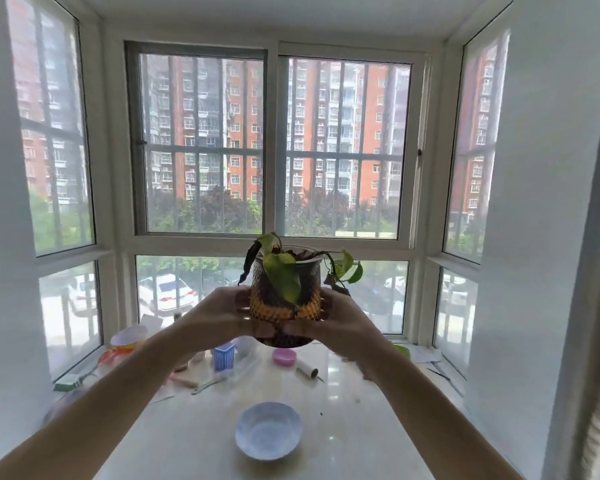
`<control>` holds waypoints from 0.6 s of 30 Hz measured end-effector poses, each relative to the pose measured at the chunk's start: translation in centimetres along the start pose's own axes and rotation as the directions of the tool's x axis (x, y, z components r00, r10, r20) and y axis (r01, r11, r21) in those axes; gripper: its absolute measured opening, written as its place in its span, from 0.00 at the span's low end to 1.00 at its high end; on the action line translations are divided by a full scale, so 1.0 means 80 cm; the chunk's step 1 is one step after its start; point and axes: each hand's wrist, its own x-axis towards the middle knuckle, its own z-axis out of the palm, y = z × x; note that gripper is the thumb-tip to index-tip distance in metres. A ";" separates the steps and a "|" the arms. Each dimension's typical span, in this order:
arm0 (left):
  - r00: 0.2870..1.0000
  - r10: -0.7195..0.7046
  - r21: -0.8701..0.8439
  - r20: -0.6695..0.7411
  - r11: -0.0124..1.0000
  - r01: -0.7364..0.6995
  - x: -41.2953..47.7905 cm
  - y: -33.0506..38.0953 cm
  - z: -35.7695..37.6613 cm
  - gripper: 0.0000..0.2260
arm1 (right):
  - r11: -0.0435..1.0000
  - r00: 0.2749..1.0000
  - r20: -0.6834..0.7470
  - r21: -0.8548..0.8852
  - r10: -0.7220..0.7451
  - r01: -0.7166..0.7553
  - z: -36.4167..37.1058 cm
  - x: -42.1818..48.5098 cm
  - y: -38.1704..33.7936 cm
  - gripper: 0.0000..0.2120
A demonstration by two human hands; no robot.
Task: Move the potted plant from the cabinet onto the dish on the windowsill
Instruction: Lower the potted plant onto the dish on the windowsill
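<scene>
Both hands' grip clasps the potted plant (284,296) (leaves drooping, yellowing) above the dish (268,430).

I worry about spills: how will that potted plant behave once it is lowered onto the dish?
The potted plant looks fairly heavy for its size: both the left hand and the right hand cup it. Its pot seems to narrow toward the base, so it may tip if set off-centre in the shallow dish. The drooping leaves look limp.
</scene>
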 end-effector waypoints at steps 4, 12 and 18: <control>1.000 -0.021 -0.021 -0.001 1.000 0.021 0.035 -0.016 0.001 0.21 | 1.000 1.000 0.017 0.015 0.019 -0.019 -0.012 0.033 0.020 0.20; 0.998 -0.016 -0.061 -0.055 0.998 0.013 0.100 -0.038 0.004 0.22 | 0.999 0.998 0.054 0.050 0.009 -0.012 -0.037 0.098 0.054 0.16; 0.999 -0.035 -0.039 -0.030 0.999 0.034 0.139 -0.071 -0.004 0.23 | 0.999 0.998 0.063 0.035 0.011 -0.013 -0.039 0.142 0.093 0.16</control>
